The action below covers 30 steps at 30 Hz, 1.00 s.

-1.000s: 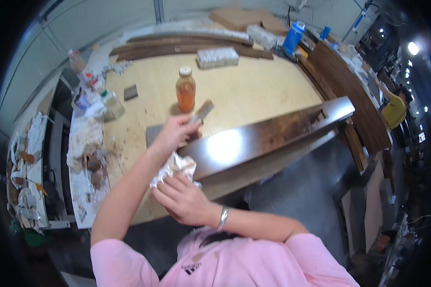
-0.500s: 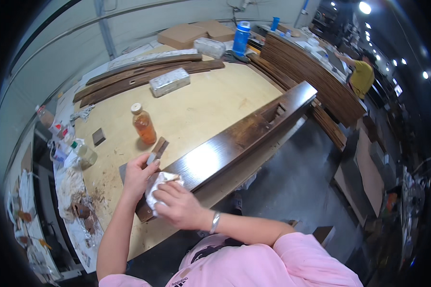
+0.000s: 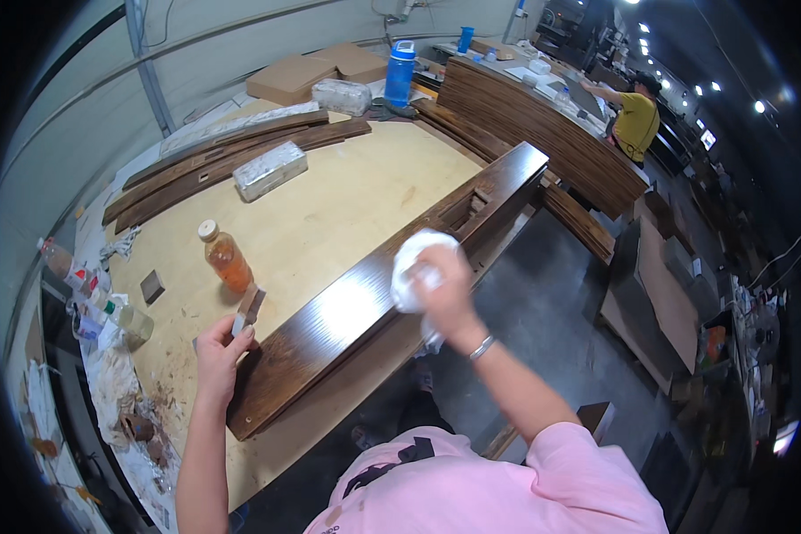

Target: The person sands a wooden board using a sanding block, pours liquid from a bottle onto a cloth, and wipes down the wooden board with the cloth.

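My right hand (image 3: pixel 447 294) is closed round a crumpled white cloth (image 3: pixel 411 271), over the middle of a long dark-brown wooden beam (image 3: pixel 316 325). Motion blurs the hand, so I cannot tell whether the cloth touches the wood. The beam lies slanted along the near table edge, its top glossy, with a rectangular cut-out near the far end. At the beam's near left end, my left hand (image 3: pixel 220 360) grips a small flat brown-and-grey block (image 3: pixel 249 307) upright between thumb and fingers. Just beyond it stands a bottle of orange liquid (image 3: pixel 229 265) with a pale cap.
On the pale tabletop (image 3: pixel 356 200) lie a wrapped brick-shaped block (image 3: pixel 271 171), dark wooden strips (image 3: pixel 214 169) and a small dark square (image 3: pixel 152 287). A blue bottle (image 3: pixel 400 76) stands at the back. Plastic bottles (image 3: pixel 129 320) line the left edge. A person in yellow (image 3: pixel 636 125) works far right.
My right hand has swept the cloth up the beam, away from its near end and to the right. The left hand still holds the small block. The whole view has shifted somewhat.
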{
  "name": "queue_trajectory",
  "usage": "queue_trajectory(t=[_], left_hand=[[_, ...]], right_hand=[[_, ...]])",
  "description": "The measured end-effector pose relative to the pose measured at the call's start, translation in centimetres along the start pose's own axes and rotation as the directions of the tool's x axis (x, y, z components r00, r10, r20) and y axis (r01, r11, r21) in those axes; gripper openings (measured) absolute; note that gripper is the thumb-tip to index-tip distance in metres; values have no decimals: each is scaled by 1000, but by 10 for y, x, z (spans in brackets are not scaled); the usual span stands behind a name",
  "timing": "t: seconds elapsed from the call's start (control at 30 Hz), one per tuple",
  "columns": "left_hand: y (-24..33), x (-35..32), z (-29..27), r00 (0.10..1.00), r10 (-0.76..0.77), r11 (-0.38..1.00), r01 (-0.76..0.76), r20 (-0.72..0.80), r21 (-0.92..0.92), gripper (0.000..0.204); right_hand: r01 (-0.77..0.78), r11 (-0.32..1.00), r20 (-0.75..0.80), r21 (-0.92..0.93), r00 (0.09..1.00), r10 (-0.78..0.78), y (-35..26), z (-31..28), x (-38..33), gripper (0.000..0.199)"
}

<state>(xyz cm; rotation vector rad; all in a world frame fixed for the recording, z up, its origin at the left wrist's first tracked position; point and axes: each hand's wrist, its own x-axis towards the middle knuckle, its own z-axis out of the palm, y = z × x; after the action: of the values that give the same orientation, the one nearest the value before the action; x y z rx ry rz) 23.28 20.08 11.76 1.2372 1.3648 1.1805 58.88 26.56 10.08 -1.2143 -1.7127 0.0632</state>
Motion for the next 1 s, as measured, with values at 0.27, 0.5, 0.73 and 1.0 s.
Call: queue_trajectory(t=[0.27,0.5,0.73,1.0], left_hand=[[0,2,5,999,44,999,-44,25,-4,18],[2,-1,4,999,25,999,-26,24,28,17],[5,2,9,999,26,1000,-26,23,-6,19],[6,-4,4,999,38,999,-39,28,12,21]], right_hand=[[-353,914,-324,-202,905,278,84,-8,34,13],[-366,928,-324,-74,889,325,55,23,5,17],[-213,963,-245,-163,954,170,-3,50,-40,21],[-196,981,-154,-1,969,194,-24,28,-18,10]])
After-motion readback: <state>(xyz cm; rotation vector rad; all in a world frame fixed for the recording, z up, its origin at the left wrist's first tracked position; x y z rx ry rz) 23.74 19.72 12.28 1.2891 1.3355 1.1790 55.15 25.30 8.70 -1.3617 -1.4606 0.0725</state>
